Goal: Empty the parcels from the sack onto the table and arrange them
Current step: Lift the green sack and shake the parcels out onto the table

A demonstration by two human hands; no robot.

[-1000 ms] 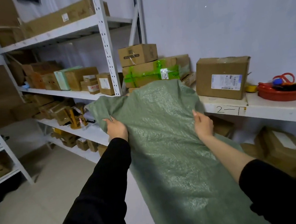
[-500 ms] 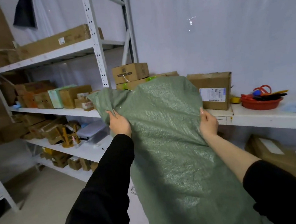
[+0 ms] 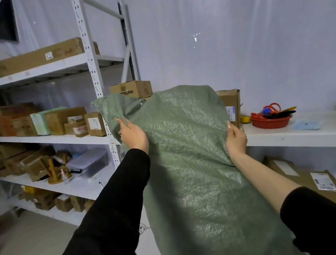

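Both hands grasp the green sack (image 3: 189, 177) near its upper end. The left hand (image 3: 133, 136) pinches a fold of the woven cloth just below the top left corner. The right hand (image 3: 235, 140) is curled round the right edge with the thumb laid on the front. The sack hangs between them, raised in front of the person. Its top edge stands above the white bench (image 3: 309, 136) and its lower end runs out of view at the bottom.

The step in hand looks like lifting and tipping the sack toward the bench. The cloth hangs rather flat and limp, and whether parcels are inside cannot be told. No mouth of the sack shows.

The next move probably calls for carrying the sack over the bare stretch of bench to the right. That means clearing the cardboard box (image 3: 230, 102) just behind the right hand and stopping short of the red basin (image 3: 271, 121) of scissors. The sack can then be shaken out with both grips firm. The shelving rack (image 3: 93, 73) of boxes stands close on the left, so a wide swing could catch it.
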